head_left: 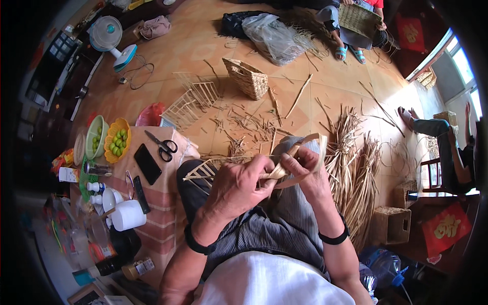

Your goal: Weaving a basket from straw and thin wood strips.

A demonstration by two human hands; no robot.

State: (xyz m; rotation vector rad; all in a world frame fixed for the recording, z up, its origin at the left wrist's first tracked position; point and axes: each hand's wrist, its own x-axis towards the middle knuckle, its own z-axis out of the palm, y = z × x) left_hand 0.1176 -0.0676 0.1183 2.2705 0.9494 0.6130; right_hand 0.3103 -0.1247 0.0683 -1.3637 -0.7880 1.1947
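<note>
Over my lap, both hands are close together on a pale, flat plant-fibre strip (321, 153). My left hand (244, 180) pinches the strip's crossing part with bent fingers. Thumb and fingers of my right hand (308, 168) are closed on the same strip, whose loose end loops up and round beside them. Out from under my left hand juts a light frame of thin bars (201, 173), resting by my left thigh. How the strip joins the frame is hidden by my fingers. To my right lie long bundles of dried plant stalks (348, 157).
On the cloth-covered table (162, 223) at left are scissors (162, 146), a phone (147, 163), a yellow bowl of green fruit (117, 140) and a paper roll (128, 215). A woven basket (247, 79) and bare frame (190, 101) stand ahead. Two other people sit farther off.
</note>
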